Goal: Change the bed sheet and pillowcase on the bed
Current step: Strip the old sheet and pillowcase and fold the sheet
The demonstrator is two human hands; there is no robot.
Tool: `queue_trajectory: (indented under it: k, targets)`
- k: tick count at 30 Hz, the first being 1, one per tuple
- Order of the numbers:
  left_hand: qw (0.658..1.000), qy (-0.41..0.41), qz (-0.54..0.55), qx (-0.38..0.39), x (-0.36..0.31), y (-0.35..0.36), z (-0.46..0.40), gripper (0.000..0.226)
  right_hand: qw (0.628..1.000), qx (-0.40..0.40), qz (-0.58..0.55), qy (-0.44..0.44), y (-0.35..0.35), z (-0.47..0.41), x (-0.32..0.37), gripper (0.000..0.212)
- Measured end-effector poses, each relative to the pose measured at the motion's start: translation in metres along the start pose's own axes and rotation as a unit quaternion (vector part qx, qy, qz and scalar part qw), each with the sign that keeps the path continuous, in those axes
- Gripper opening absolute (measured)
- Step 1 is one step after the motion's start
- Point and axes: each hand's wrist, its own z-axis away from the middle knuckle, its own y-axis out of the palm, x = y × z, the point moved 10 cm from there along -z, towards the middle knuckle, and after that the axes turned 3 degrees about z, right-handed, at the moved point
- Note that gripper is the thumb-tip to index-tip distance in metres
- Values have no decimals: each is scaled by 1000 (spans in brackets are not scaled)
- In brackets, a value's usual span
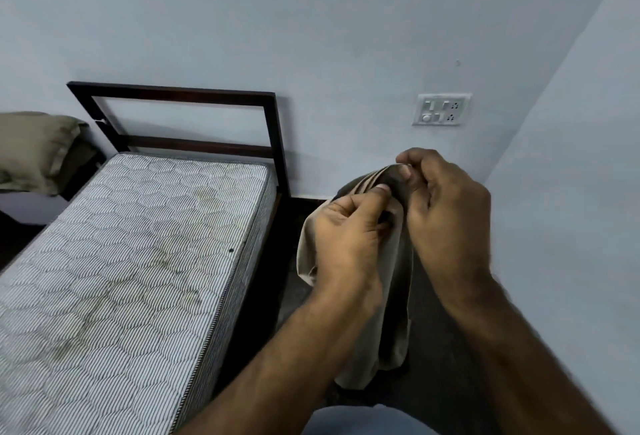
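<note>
A bare quilted mattress (114, 261) with grey stripes and faint stains lies on a dark bed frame (173, 95) at the left. To the right of the bed, over the dark floor, I hold a bunched beige cloth (391, 313) that hangs down in folds. My left hand (346, 240) pinches the cloth's upper edge between thumb and fingers. Close beside it, my right hand (446, 199) pinches the same gathered edge at the top. Whether the cloth is a sheet or a pillowcase cannot be told.
An olive-brown pillow (34, 147) rests on a surface at the far left beyond the bed. A white switch and socket plate (441, 109) is on the pale blue wall. The wall corner runs close on my right. A narrow strip of dark floor (298, 292) lies beside the bed.
</note>
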Motion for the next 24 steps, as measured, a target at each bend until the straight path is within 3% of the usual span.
queue_trajectory:
  k: [4,10,16,21,24]
  targets:
    - [1000,18,4,-13,-12,-6,-9,30,993,-63,88,-48,-23,-5,3,29]
    - [999,-5,49,-2,6,-3,-3,18,993,36,42,-103,3,16,31,34]
    - [995,-7,95,-18,7,-6,2,28,995,26,35,-92,3,26,29,32]
    - [992,-4,129,-6,7,-3,8,15,983,-20,98,-155,-8,37,47,27]
    - [987,-13,159,3,7,-1,9,10,986,-22,70,-147,-10,34,47,28]
